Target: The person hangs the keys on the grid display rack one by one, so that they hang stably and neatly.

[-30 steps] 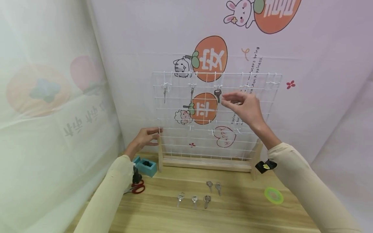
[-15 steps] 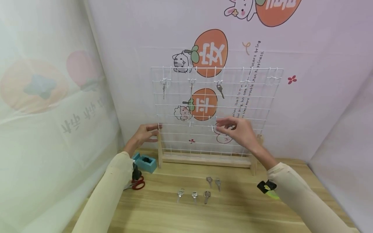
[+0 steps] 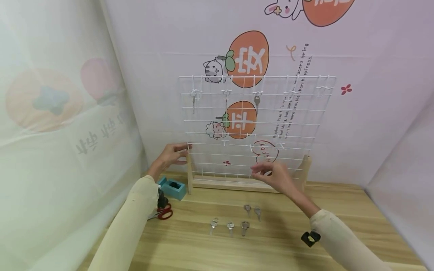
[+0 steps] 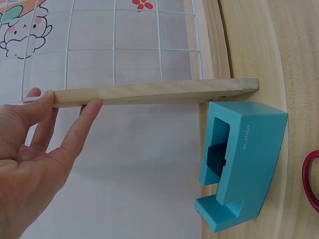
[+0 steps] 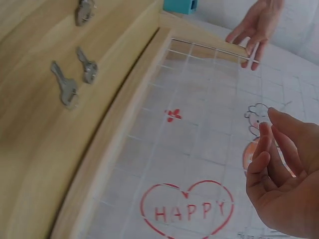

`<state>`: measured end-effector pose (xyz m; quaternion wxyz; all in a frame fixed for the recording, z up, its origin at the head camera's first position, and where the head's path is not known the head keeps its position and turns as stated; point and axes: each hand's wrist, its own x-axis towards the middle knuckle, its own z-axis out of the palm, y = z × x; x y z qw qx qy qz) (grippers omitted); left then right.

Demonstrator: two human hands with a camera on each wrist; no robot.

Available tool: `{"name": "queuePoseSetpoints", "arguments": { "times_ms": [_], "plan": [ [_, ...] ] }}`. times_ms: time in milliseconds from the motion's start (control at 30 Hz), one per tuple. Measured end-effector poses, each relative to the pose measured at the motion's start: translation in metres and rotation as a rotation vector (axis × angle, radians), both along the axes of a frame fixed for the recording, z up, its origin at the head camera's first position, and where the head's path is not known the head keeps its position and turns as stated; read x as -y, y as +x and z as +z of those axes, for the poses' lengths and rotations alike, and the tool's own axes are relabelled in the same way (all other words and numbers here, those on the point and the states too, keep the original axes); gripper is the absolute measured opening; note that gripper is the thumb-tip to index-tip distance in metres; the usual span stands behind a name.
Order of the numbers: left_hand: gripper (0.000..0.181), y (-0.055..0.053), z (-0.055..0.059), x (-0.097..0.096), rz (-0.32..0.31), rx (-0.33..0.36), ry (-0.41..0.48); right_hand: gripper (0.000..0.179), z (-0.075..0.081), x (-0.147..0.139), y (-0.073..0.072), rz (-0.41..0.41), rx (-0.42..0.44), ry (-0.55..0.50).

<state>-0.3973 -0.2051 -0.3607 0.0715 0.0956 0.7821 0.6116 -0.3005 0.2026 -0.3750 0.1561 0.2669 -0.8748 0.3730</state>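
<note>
Down below the narrow, empty right grip [image 3: 275,177], five keys [image 3: 245,225] on the table [image 3: 190,237]; left grip [image 3: 172,153] round the rack [image 3: 234,185]

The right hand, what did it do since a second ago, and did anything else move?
The right hand moved down, away from the rightmost hanging key, toward the five loose keys below. That key was tilted and now hangs straighter. The left hand stayed at the wooden post, and the loose keys stayed put.

Soft, diffuse light is spread over the wooden tabletop [image 3: 190,252], where faint shadows are cast; in the dimmer right-wrist view, the keys [image 5: 67,88] are slightly blurred.
</note>
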Motion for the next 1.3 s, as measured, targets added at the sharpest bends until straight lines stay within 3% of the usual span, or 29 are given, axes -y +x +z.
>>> {"name": "queuePoseSetpoints", "arguments": {
  "times_ms": [333,567,767,933,1100,1300],
  "plan": [
    [0.045,-0.002,0.003,-0.001,0.016,-0.001,-0.009,0.018,-0.056,-0.006,-0.003,-0.002,0.026,0.018],
    [0.043,-0.002,0.005,-0.001,0.022,0.005,-0.010,0.016,-0.096,-0.011,-0.002,-0.024,0.104,0.069],
    [0.044,-0.001,0.005,-0.002,0.015,0.006,-0.020,0.020,-0.122,-0.006,-0.002,-0.023,0.198,0.080],
    [0.045,-0.001,0.005,-0.002,0.011,0.008,-0.019,0.023,-0.135,-0.002,-0.005,0.009,0.238,0.134],
    [0.044,0.000,0.003,-0.002,0.009,0.012,-0.009,0.020,-0.140,0.000,-0.006,0.091,0.199,0.172],
    [0.045,0.002,0.002,-0.001,0.012,0.015,-0.014,0.015,-0.139,0.005,-0.006,0.113,0.157,0.209]
  ]
}}
